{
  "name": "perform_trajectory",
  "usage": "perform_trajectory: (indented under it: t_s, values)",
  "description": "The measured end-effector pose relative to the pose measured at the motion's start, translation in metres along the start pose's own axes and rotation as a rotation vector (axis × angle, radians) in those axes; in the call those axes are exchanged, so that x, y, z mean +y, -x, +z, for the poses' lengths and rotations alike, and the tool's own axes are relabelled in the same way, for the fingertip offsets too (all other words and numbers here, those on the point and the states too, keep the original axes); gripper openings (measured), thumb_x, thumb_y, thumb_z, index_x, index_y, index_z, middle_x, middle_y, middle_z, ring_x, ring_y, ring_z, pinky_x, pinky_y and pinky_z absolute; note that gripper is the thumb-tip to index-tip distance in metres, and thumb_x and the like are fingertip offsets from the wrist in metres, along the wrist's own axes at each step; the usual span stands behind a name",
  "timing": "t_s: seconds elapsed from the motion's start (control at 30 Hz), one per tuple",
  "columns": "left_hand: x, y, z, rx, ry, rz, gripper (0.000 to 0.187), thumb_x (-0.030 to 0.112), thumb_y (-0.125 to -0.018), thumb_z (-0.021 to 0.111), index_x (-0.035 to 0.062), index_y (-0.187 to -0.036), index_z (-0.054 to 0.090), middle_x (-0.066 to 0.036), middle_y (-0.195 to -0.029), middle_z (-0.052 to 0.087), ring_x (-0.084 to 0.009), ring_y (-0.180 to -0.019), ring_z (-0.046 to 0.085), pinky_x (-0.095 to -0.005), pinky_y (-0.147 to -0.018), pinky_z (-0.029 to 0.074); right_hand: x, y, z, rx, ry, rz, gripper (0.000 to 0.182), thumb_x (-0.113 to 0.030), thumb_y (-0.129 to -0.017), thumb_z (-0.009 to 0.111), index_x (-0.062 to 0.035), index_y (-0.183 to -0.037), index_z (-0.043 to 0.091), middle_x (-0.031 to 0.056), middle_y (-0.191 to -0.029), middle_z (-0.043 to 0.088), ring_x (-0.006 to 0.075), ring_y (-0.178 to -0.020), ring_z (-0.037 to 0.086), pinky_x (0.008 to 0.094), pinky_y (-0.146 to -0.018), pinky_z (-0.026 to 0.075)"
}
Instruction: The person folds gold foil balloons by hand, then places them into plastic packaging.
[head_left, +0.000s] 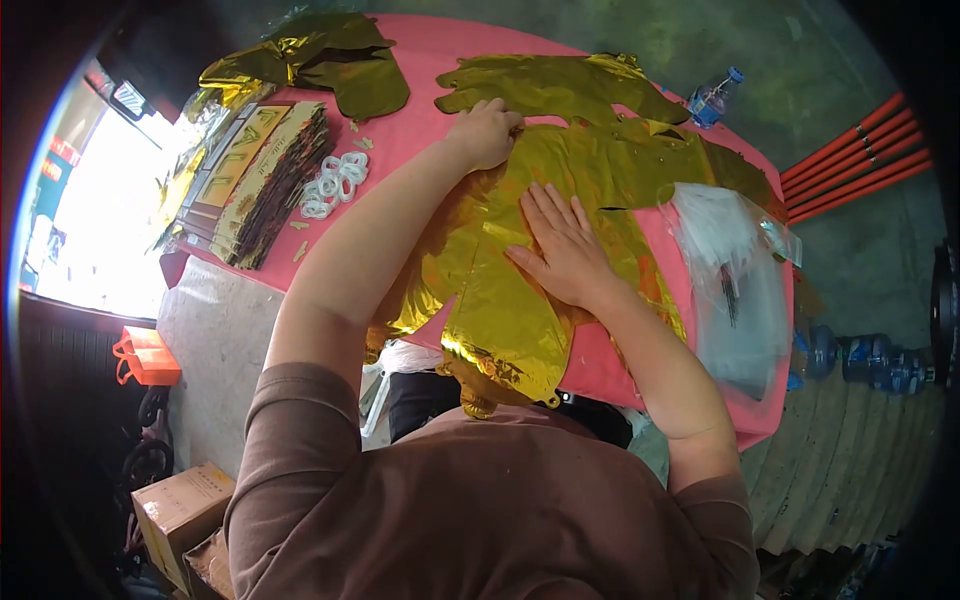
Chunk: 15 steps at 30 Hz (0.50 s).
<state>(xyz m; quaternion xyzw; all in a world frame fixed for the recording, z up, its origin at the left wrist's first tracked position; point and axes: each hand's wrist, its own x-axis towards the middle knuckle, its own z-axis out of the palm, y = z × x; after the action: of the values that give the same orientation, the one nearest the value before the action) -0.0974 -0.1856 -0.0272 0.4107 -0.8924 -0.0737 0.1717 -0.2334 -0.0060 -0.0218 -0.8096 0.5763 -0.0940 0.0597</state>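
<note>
A flat, deflated gold foil balloon (500, 290) is spread over the near part of the pink-covered table, its lower end hanging toward my lap. At its upper edge my left hand (488, 135) is closed, fingers curled down on the foil; the fingertips are partly hidden. My right hand (565, 250) lies flat on the foil, palm down with the fingers stretched out. More gold foil (560, 85) lies just beyond my hands, and another crumpled gold piece (350, 75) is at the far left.
On the left of the pink table (440, 35) are stacked printed packets (270, 180) and white ribbon coils (335, 185). Clear plastic bags (740, 300) lie at the right. A water bottle (714, 98) stands near the far right edge. Cardboard boxes (185, 510) are on the floor.
</note>
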Motion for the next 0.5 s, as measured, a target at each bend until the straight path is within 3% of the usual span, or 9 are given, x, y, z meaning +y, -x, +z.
perform_trajectory:
  t_s: [0.5]
  values:
    - [-0.0016, -0.0035, 0.0014, -0.013, -0.005, -0.03, 0.026, 0.019, -0.082, 0.053, 0.0188, -0.107, 0.058, -0.009, -0.108, 0.051, -0.0291, -0.107, 0.049, -0.0464, -0.086, 0.042, 0.0039, -0.0027, -0.0012, 0.011, -0.017, 0.006, 0.07, -0.046, -0.088, 0.046, -0.0024, -0.139, 0.026, 0.0156, -0.146, 0.021, 0.0278, -0.136, 0.016, 0.0436, -0.11, 0.01]
